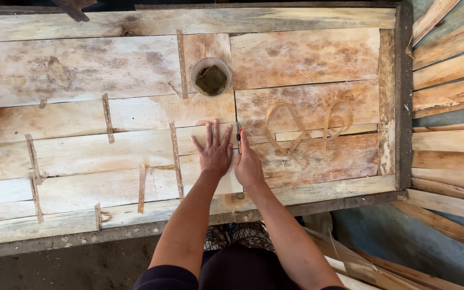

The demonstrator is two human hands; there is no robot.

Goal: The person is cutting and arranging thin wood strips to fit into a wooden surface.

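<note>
- A small red-handled tool (238, 135) — possibly a knife — is gripped in the right hand (248, 166), tip on the wooden table (81, 70).
- The left hand (214, 152) is pressed flat, fingers spread, holding nothing.
- Curved wood strips (307, 129) lie just right; a cup (211, 77) stands beyond.

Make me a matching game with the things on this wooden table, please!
Things:
1. left hand
2. right hand
3. round cup
4. curved wood strips

Descriptions:
A. looped shapes lying to the right of the hands
B. pressed flat, fingers spread
C. holds a small red-handled tool
D. stands at the far side, dark stuff inside

Pairs: 1-B, 2-C, 3-D, 4-A
</note>
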